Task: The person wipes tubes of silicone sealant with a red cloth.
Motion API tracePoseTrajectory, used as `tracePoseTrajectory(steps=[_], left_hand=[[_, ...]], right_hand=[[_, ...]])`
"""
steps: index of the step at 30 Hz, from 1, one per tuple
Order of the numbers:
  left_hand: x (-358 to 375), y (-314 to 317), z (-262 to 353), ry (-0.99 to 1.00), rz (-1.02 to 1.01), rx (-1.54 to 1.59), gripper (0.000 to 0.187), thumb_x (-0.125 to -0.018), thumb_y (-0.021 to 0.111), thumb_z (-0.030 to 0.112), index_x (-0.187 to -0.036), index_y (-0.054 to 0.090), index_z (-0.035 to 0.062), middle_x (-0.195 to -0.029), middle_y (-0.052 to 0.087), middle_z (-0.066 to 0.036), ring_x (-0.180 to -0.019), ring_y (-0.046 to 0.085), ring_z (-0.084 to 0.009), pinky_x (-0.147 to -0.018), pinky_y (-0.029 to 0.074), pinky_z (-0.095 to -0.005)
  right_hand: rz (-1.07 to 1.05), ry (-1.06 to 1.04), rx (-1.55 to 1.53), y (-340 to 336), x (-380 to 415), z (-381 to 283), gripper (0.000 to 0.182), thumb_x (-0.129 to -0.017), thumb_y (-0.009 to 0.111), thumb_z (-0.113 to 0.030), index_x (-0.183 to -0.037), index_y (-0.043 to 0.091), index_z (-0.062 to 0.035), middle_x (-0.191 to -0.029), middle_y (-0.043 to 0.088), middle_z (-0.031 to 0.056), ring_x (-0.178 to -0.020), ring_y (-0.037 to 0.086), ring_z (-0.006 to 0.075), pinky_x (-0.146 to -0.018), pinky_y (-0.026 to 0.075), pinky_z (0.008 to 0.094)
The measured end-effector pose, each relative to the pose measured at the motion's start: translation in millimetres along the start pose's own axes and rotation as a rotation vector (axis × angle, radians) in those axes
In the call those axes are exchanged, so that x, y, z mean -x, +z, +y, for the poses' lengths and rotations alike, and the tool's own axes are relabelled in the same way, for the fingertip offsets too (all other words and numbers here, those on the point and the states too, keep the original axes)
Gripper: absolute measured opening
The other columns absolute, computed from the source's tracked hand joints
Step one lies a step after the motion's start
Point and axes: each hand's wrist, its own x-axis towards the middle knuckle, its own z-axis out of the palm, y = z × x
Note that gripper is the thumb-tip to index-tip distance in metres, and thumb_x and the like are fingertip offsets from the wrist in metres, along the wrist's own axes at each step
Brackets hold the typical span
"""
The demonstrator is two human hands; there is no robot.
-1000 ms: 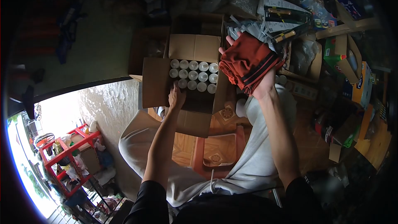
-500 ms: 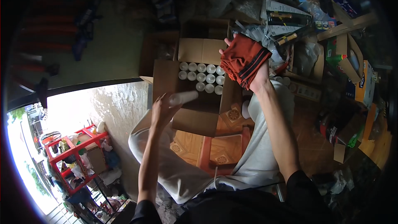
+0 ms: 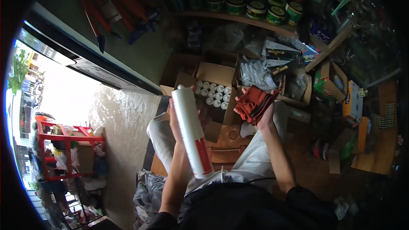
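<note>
A white cartridge tube (image 3: 189,132) with a red lower section is held upright and slightly tilted, close to the camera, by my left hand (image 3: 175,123), whose fingers are partly hidden behind it. My right hand (image 3: 265,115) holds a crumpled red-brown cloth (image 3: 254,104) with dark stripes, its fingertips showing at the cloth's left edge. Beyond both hands stands an open cardboard box (image 3: 216,72) with several similar tubes (image 3: 219,96) standing in it, their round ends up.
Green-lidded cans (image 3: 255,9) line a shelf at the back. Clear-wrapped tubes (image 3: 255,74) lie behind the cloth. Open cartons (image 3: 330,83) stand at the right. A red rack (image 3: 68,137) stands by the bright doorway at the left.
My left hand has raised the tube from beside the box to near the camera. The cloth appears lower and less spread. The view has shifted, showing more of the shelf and doorway.
</note>
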Motion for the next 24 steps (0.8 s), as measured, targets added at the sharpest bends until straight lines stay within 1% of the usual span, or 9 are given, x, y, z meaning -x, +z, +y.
tracePoseTrajectory(steps=[2,6,9,11,13,17,19,20,24], left_hand=[[8.0,-27.2,-16.8,-0.129,0.210,-0.142,0.065,-0.102,0.037,0.057,-0.145,0.045,0.0094,-0.094,0.058,-0.003,-0.072,0.054,-0.0141,-0.063,0.050,-0.0301],[30.9,-104.5,-42.3,-0.368,0.211,-0.137,0.070,-0.099,0.037,0.064,-0.143,0.049,0.0104,-0.097,0.063,-0.002,-0.080,0.061,-0.0122,-0.071,0.055,-0.0304],[44.4,-149.7,-67.5,-0.366,0.385,-0.145,0.068,-0.093,0.044,0.071,-0.129,0.059,0.0158,-0.093,0.068,-0.007,-0.086,0.066,-0.0190,-0.073,0.055,-0.0349],[56.6,-147.1,-61.8,-0.245,0.447,0.041,0.062,-0.094,0.047,0.066,-0.130,0.058,0.0171,-0.115,0.067,-0.008,-0.103,0.065,-0.0238,-0.089,0.053,-0.0401],[68.3,-145.0,-46.7,-0.201,0.387,0.213,0.059,-0.095,0.048,0.063,-0.132,0.058,0.0178,-0.126,0.064,-0.007,-0.110,0.064,-0.0261,-0.095,0.051,-0.0415],[69.8,-150.6,-43.5,0.008,0.646,0.177,0.053,-0.096,0.049,0.060,-0.123,0.060,0.0154,-0.120,0.064,-0.009,-0.106,0.063,-0.0254,-0.091,0.052,-0.0407],[66.9,-199.0,-36.6,-0.035,0.396,0.095,0.051,-0.096,0.051,0.060,-0.112,0.061,0.0132,-0.102,0.064,-0.007,-0.092,0.063,-0.0216,-0.080,0.053,-0.0375],[64.3,-193.4,-41.9,0.018,0.701,-0.011,0.050,-0.095,0.051,0.062,-0.104,0.060,0.0128,-0.087,0.061,-0.005,-0.078,0.060,-0.0178,-0.068,0.051,-0.0337],[45.3,-184.3,-31.0,0.001,0.575,0.005,0.056,-0.093,0.051,0.067,-0.105,0.061,0.0132,-0.078,0.064,-0.003,-0.062,0.062,-0.0159,-0.056,0.053,-0.0310]], right_hand=[[0.092,0.039,-0.005,46.8,24.0,5.3,0.085,-0.090,0.038,-0.077,-0.145,0.042,-0.0117,-0.145,0.048,0.0138,-0.121,0.054,0.0462,-0.089,0.046,0.0712],[0.148,0.007,0.380,90.4,23.5,55.3,0.058,-0.100,0.047,-0.051,-0.147,0.041,-0.0172,-0.142,0.051,0.0127,-0.116,0.059,0.0293,-0.104,0.045,0.0393],[-0.056,-0.187,1.333,64.4,-8.2,130.3,0.053,-0.099,0.052,-0.028,-0.147,0.041,-0.0100,-0.131,0.057,0.0145,-0.114,0.059,0.0233,-0.102,0.046,0.0340],[-0.169,-0.400,2.013,58.6,-5.9,175.5,0.050,-0.097,0.052,-0.026,-0.143,0.047,-0.0059,-0.147,0.044,0.0227,-0.135,0.045,0.0374,-0.112,0.037,0.0435],[-0.208,-0.250,1.870,45.2,-7.2,199.0,0.051,-0.097,0.052,-0.026,-0.144,0.046,-0.0070,-0.151,0.039,0.0228,-0.137,0.040,0.0419,-0.114,0.034,0.0455],[-0.403,-0.196,2.020,69.6,18.9,204.6,0.052,-0.096,0.052,-0.024,-0.145,0.046,-0.0072,-0.153,0.037,0.0213,-0.139,0.036,0.0461,-0.116,0.031,0.0495],[-0.493,-0.166,2.049,77.3,48.4,199.3,0.052,-0.095,0.053,-0.022,-0.144,0.046,-0.0057,-0.151,0.040,0.0211,-0.137,0.037,0.0476,-0.116,0.029,0.0516],[-0.514,-0.129,2.100,84.9,65.0,194.0,0.053,-0.095,0.053,-0.022,-0.145,0.046,-0.0055,-0.152,0.038,0.0208,-0.138,0.034,0.0486,-0.117,0.028,0.0522],[-0.567,-0.020,2.216,106.1,103.8,179.9,0.055,-0.096,0.053,-0.023,-0.147,0.042,-0.0051,-0.158,0.030,0.0167,-0.145,0.021,0.0490,-0.117,0.026,0.0547]])
